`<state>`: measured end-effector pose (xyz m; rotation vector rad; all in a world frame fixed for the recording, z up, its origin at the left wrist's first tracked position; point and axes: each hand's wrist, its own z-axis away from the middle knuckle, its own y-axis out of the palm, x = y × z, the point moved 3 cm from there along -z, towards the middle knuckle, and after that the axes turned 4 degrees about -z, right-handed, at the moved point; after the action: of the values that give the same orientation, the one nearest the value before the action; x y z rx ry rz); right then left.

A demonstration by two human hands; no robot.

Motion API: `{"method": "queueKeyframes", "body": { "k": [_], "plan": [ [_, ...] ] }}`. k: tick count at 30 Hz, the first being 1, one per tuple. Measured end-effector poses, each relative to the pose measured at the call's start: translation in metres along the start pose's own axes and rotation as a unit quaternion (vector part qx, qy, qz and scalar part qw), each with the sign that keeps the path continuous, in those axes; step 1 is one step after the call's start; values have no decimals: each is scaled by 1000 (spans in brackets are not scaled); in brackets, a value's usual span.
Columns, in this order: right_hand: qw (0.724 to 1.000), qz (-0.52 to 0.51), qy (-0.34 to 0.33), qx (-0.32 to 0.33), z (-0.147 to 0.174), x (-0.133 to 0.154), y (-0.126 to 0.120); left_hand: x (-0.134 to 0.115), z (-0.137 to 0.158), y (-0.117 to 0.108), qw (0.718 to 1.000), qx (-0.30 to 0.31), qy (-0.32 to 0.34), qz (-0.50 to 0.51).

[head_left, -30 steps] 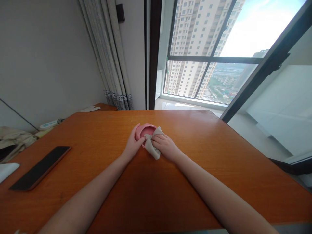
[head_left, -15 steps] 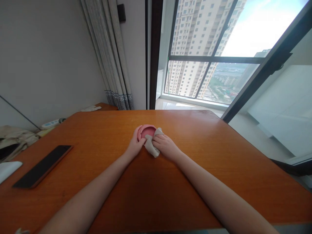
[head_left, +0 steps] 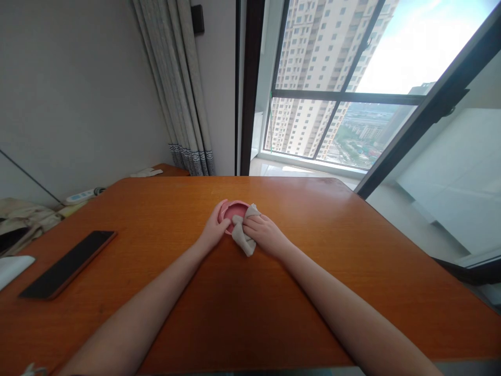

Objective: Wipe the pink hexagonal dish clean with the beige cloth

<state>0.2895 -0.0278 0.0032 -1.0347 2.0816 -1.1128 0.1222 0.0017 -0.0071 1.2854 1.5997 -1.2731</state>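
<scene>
One pink bowl [head_left: 237,209] sits near the centre of the frame, its hollow facing up. The left hand [head_left: 214,228] clasps its left side, thumb by the near rim; the right hand [head_left: 266,234] holds a bunched pale cloth [head_left: 244,242] against its right and near side. A firm left grip should stop the bowl turning, and the cloth probably works best gathered under the right fingers (its loose end trails toward the bottom of the frame and could bunch awkwardly). Beneath spreads the wooden table [head_left: 313,209]. At the left lies a dark flat slab [head_left: 70,263], well apart from the hands and seemingly no hindrance; a white object [head_left: 14,269] is cut off by the left edge.
</scene>
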Motion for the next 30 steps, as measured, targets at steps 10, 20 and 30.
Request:
{"method": "queueKeyframes", "body": {
  "k": [10, 20, 30],
  "plan": [
    [998, -13, 43, -33, 8, -5, 8, -3, 21, 24, 999, -20, 32, 15],
    [1000, 15, 5, -13, 9, -8, 0, -4, 10, 5, 991, 40, 108, -65],
    [997, -66, 29, -35, 5, 4, -2, 9, 6, 7, 998, -46, -26, 34]
  ]
}}
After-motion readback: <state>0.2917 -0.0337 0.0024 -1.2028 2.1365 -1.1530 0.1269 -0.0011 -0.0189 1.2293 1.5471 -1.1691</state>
